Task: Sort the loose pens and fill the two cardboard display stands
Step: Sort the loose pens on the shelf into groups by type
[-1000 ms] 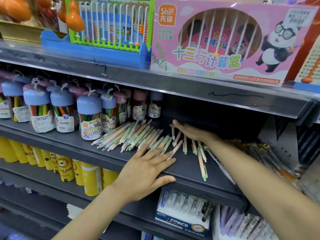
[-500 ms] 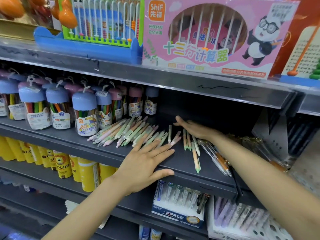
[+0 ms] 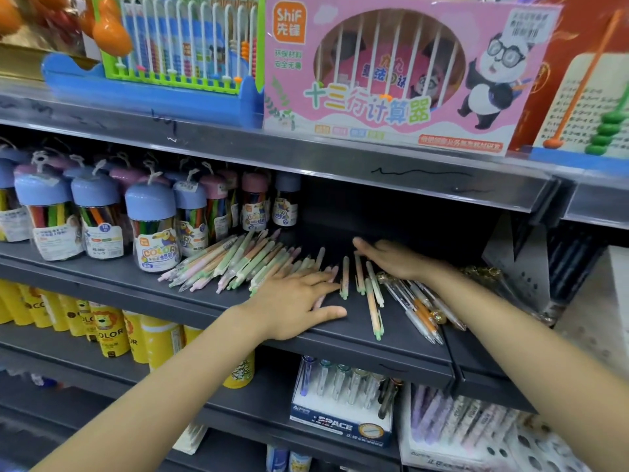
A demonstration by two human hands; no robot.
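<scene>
— Left hand [image 3: 292, 303]?
— Flat on the dark grey metal shelf [image 3: 401, 349], fingers straight and spread, thumb out along the front edge. Holding nothing; fingertips lying over the near ends of the heap of loose pastel pink and green plastic pens [image 3: 235, 264].
— And the heap itself?
— Fanned out on the shelf, mostly left of that hand and just in front of the clear tubs of coloured markers with rounded blue and pink lids [image 3: 153, 226].
— Right hand [image 3: 391, 258]?
— Further back on the same shelf, palm down, fingers extended and close together, relaxed, gripping nothing. Just right of a few stray pastel green and peach pens [image 3: 372, 301] lying apart from the heap, between the two hands.
— Anything beside the right wrist?
— A small cluster of clear-barrelled pens with orange and gold parts [image 3: 420, 310], slanted toward the shelf's front edge.
— Above and below?
— Pink boxed abacus with a cartoon panda [image 3: 401, 73] on the upper shelf; a white and blue cardboard display box of upright pens [image 3: 340, 424] on the lower one.
</scene>
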